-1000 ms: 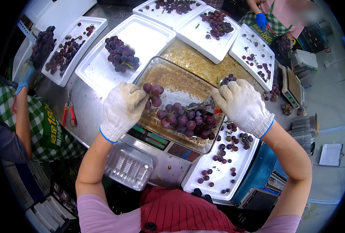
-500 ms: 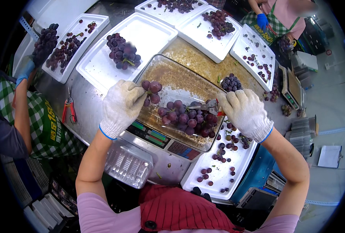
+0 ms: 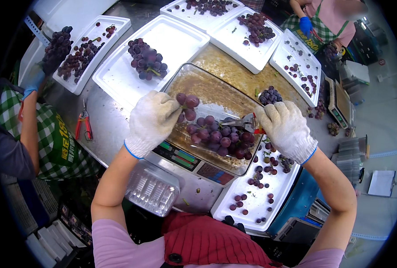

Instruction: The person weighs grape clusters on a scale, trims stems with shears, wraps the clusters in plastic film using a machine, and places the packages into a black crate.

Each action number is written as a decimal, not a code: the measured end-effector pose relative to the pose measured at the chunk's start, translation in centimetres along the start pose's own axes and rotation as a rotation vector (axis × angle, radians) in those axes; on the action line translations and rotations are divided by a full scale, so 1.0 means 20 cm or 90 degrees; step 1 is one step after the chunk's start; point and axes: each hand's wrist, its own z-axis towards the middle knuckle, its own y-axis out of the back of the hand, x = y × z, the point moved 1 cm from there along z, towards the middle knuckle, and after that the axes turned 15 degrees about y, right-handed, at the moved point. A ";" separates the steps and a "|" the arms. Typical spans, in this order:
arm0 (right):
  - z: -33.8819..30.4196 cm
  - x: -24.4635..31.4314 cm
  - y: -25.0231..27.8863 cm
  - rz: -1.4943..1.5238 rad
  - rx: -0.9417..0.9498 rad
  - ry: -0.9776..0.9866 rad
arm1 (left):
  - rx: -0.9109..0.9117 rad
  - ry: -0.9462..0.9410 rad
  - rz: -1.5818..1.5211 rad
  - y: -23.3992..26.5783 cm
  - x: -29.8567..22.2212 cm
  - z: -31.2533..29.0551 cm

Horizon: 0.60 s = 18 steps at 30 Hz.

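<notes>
My left hand (image 3: 154, 120), in a white knit glove, holds a small cluster of dark red grapes (image 3: 186, 105) over the metal pan (image 3: 203, 85) of a weighing scale (image 3: 187, 158). A larger pile of purple grapes (image 3: 218, 136) lies in a clear punnet in that pan. My right hand (image 3: 285, 127), also gloved, grips small shears (image 3: 243, 123) with red handles, their blades pointing left at the pile. A small grape bunch (image 3: 270, 95) lies just beyond my right hand.
White foam trays ring the scale: one with a grape bunch (image 3: 147, 58), one with loose grapes (image 3: 256, 201) at the front right. Red-handled shears (image 3: 83, 123) lie on the steel table. Stacked clear punnets (image 3: 151, 187) sit near me. A person in a green checked apron (image 3: 51, 138) stands left, another (image 3: 323, 22) far right.
Both hands shifted slightly toward me over the pan. The shears in my right hand now point at the grape pile, and the left hand's cluster stays lifted.
</notes>
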 end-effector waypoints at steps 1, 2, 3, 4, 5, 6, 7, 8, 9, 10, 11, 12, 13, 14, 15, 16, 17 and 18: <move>0.00 0.00 0.01 0.004 -0.004 -0.003 | 0.008 -0.007 0.003 -0.01 -0.01 0.01; 0.00 0.00 0.02 0.007 -0.007 -0.007 | 0.015 -0.015 0.006 -0.02 -0.03 0.02; 0.00 0.00 0.04 0.009 -0.006 -0.010 | 0.019 -0.025 -0.001 -0.05 -0.03 0.03; -0.01 0.00 0.05 0.010 -0.004 -0.014 | 0.031 -0.027 -0.008 -0.05 -0.04 0.04; -0.02 0.00 0.07 0.011 -0.003 -0.018 | 0.044 -0.028 -0.015 -0.06 -0.05 0.05; -0.04 0.00 0.09 0.010 -0.002 -0.023 | 0.057 -0.032 -0.024 -0.06 -0.06 0.06; -0.05 -0.01 0.10 0.009 -0.001 -0.028 | 0.072 -0.046 -0.022 -0.07 -0.05 0.08; -0.07 -0.01 0.12 0.008 -0.001 -0.033 | 0.087 -0.059 -0.020 -0.08 -0.05 0.09; -0.10 -0.01 0.13 0.011 -0.011 -0.041 | 0.104 -0.074 -0.022 -0.09 -0.05 0.10; -0.12 -0.01 0.14 0.014 -0.013 -0.047 | 0.117 -0.091 -0.018 -0.09 -0.06 0.12; -0.14 -0.01 0.14 0.016 -0.015 -0.054 | 0.129 -0.107 -0.014 -0.09 -0.07 0.13; -0.17 0.00 0.15 0.018 -0.021 -0.058 | 0.140 -0.122 -0.006 -0.09 -0.07 0.14; -0.19 0.00 0.15 0.023 -0.022 -0.067 | 0.146 -0.127 -0.003 -0.09 -0.08 0.14; -0.21 0.01 0.15 0.028 -0.022 -0.076 | 0.152 -0.133 -0.001 -0.10 -0.08 0.14; -0.22 0.01 0.16 0.034 -0.022 -0.088 | 0.159 -0.140 0.001 -0.11 -0.08 0.14; -0.24 0.02 0.16 0.043 -0.013 -0.103 | 0.162 -0.136 0.004 -0.11 -0.09 0.14; -0.25 0.02 0.17 0.051 -0.004 -0.117 | 0.165 -0.131 0.007 -0.12 -0.09 0.14; -0.26 0.03 0.17 0.061 0.005 -0.133 | 0.168 -0.127 0.010 -0.12 -0.10 0.14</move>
